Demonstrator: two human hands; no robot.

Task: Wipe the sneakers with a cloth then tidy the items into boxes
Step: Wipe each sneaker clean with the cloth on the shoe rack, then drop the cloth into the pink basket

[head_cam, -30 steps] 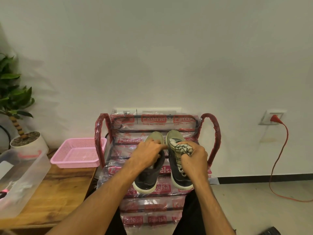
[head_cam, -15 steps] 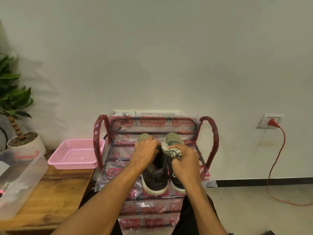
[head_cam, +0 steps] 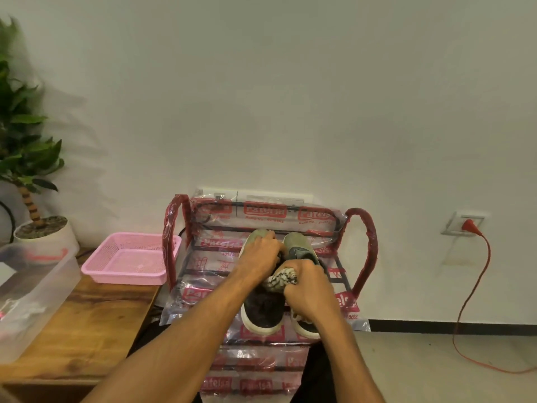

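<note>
**Wipe step under way, boxing not started**

Both shoes sit side by side mid-shelf on the top tier of the plastic-wrapped shoe rack (head_cam: 360,242), heels at its front edge and toes toward the wall.

- Person's left hand (head_cam: 258,257) lies over the front half of the left sneaker (head_cam: 263,318). Its fingers are curled round the upper, grasping it to hold it steady.
- Person's right hand (head_cam: 308,292) is clenched round the patterned cloth (head_cam: 280,279). The cloth is bunched and pressed in where the two shoes meet, against the right sneaker (head_cam: 296,242).

My read is mid-wipe, first step. I can't tell which surfaces are already done, because the uppers give no clue.

Left to do: finish wiping both shoes, then the whole tidy-up.
- The pink basket (head_cam: 128,257) sits at the far right corner of the wooden worktop (head_cam: 87,321), just beside the rack.
- The clear plastic box (head_cam: 29,292) is at the worktop's left edge, and its contents are too blurred to name.
- Neither shoe nor the cloth is in either container.
</note>
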